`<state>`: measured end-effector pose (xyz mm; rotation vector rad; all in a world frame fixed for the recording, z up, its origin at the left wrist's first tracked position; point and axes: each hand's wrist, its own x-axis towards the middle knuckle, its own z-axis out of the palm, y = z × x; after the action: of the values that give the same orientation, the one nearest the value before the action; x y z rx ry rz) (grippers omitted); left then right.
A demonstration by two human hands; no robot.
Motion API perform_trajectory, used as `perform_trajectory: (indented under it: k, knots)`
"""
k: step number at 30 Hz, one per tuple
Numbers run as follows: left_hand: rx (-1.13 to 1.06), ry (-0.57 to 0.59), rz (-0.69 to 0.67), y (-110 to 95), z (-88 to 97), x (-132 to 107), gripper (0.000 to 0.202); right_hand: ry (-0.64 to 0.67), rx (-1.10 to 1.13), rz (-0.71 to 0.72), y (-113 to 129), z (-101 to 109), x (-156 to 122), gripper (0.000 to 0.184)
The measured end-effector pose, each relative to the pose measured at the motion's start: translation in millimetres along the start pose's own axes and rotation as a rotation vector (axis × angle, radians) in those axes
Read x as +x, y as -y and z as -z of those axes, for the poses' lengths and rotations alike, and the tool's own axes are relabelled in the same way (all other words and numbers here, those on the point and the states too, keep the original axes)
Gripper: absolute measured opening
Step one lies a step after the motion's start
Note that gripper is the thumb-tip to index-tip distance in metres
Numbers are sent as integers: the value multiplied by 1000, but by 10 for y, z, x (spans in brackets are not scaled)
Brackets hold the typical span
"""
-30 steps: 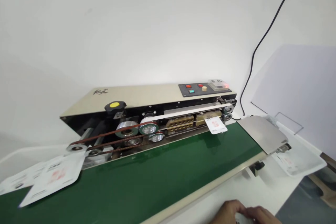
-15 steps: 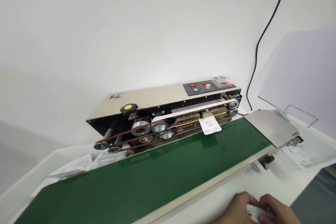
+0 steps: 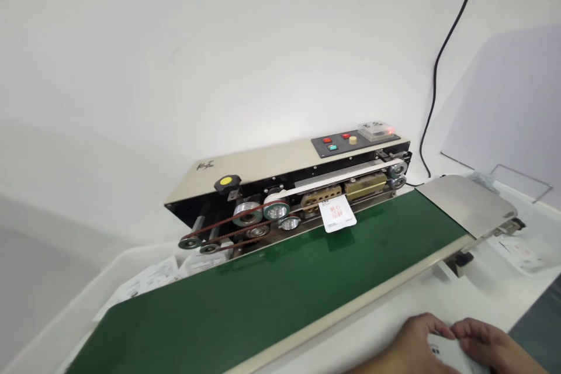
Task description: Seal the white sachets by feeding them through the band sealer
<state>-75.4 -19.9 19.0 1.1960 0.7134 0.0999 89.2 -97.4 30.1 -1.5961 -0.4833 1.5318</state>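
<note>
Low at the right, my left hand and my right hand are closed on a white pouch with dark print at its corner. Their fingers pinch its upper edge from both sides, and its lower part is cut off by the frame. Beyond them stands a band sealer with a green conveyor belt. Another white pouch, printed in red, is caught by its top edge in the sealer's bands and hangs over the belt, away from both hands.
A white bin at the left holds several white pouches. A metal plate extends from the belt's right end, above a clear tray with a printed pouch. A black cable runs down the wall.
The pouch in the sealer has travelled left along the bands. My view has shifted slightly. Both hands keep hold of their pouch, of which more of the white surface now shows.
</note>
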Motion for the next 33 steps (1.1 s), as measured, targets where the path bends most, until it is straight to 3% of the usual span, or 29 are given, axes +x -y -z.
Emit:
perform_trajectory:
  k: [4, 8, 11, 16, 19, 28, 33]
  knots:
    - [-20, -50, 25, -89, -8, -82, 70, -39, -17, 12, 107, 112, 5, 41]
    - [-90, -56, 39, -117, -10, -118, 73, -185, -6, -4, 191, 189, -8, 42]
    - [-82, -71, 27, -105, -16, -114, 72, -241, 55, -11, 231, 83, -72, 42]
    - [-213, -92, 15, -119, -57, -89, 66, -90, 203, -84, 237, -224, -257, 47]
    - [-253, -88, 39, -182, -91, -95, 64, -84, 265, -94, 227, -301, -344, 49]
    - [-317, -14, 25, -347, -92, -162, 51, -367, 250, 10, 474, -236, -365, 35]
    - [-339, 2, 19, -340, -96, -169, 53, -424, 138, 93, 438, -213, -324, 35]
